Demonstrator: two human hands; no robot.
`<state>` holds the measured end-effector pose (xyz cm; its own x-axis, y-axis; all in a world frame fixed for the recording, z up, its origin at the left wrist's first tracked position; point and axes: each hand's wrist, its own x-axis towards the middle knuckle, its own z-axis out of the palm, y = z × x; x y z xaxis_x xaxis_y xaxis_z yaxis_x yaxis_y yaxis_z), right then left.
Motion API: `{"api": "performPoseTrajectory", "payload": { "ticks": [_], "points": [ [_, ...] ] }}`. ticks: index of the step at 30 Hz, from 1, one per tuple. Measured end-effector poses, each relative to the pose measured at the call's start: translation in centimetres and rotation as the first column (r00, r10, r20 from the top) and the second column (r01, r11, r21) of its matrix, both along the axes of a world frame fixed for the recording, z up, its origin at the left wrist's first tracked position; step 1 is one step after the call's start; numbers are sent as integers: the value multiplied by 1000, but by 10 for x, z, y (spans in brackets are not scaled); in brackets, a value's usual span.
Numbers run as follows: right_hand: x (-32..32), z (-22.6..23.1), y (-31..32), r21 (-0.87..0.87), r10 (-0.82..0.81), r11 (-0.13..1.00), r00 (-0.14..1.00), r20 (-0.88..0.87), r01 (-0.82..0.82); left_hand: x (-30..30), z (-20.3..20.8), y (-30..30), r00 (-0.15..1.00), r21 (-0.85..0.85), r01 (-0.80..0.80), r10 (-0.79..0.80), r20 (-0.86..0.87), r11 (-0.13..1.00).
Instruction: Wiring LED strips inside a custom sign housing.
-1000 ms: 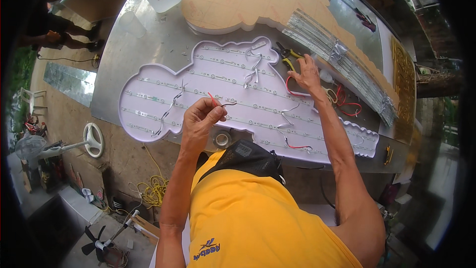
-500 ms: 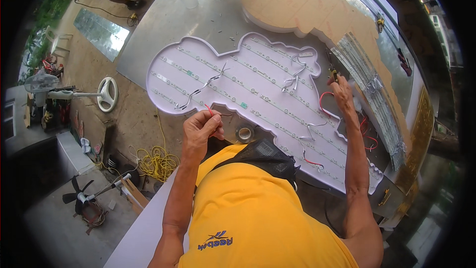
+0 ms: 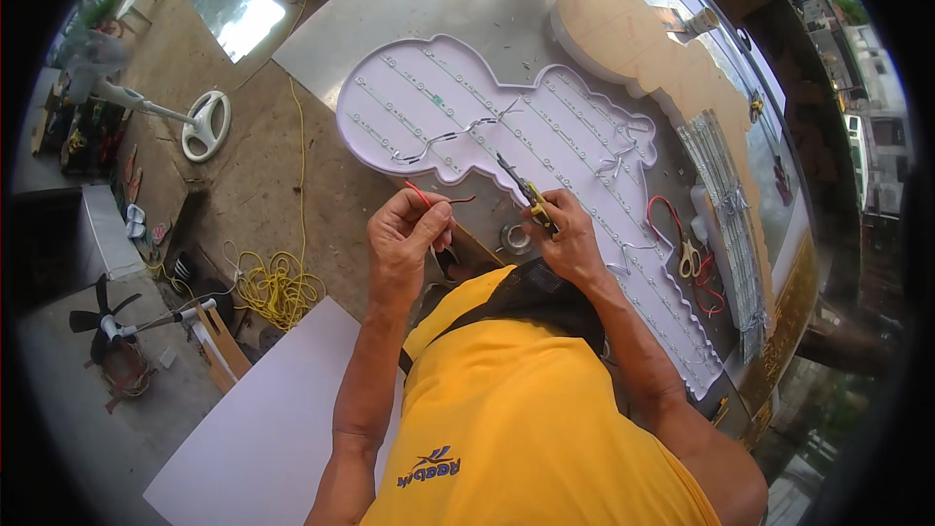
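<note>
Between the thumb and fingers of my left hand [image 3: 409,239] is a short piece of red wire [image 3: 418,193], its darker end poking out to the right. My right hand [image 3: 570,242] grips pliers [image 3: 527,191] with yellow and black handles, their jaws pointing up and left, apart from the wire. Beyond both hands lies a pale lilac tray-like sign shell [image 3: 467,102] with a wavy raised rim. Rows of small LED strips [image 3: 545,170] line it. Loose black and white leads [image 3: 443,139] lie across its left part.
A tape roll [image 3: 516,238] sits near my right hand. At the right are scissors [image 3: 690,260], loose red wire [image 3: 666,203] and a bundle of silvery strips [image 3: 726,224]. Behind them lies a brown-faced cutout [image 3: 623,24]. Yellow cord [image 3: 278,282] is heaped on the floor at left.
My right hand has come from the far right of the sign shell toward my left hand, bringing the pliers along. My left hand keeps its pinch on the red wire. The view has shifted.
</note>
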<state>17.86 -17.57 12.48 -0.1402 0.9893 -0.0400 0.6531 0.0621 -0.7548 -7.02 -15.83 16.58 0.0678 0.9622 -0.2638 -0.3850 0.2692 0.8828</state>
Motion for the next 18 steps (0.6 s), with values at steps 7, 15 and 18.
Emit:
{"api": "performPoseTrajectory", "payload": {
  "ticks": [7,15,18],
  "points": [
    [5,-62,-43,91,219,950,844,489,-299,-35,-25,-67,979,-89,-188,193,60,978],
    [-14,-109,-64,261,38,938,819,573,-227,-42,-57,-125,990,-266,-127,105,-96,956],
    [-7,-93,-68,296,-7,941,863,505,-166,-41,-59,-116,989,-292,-27,-17,-146,956]
  ]
}}
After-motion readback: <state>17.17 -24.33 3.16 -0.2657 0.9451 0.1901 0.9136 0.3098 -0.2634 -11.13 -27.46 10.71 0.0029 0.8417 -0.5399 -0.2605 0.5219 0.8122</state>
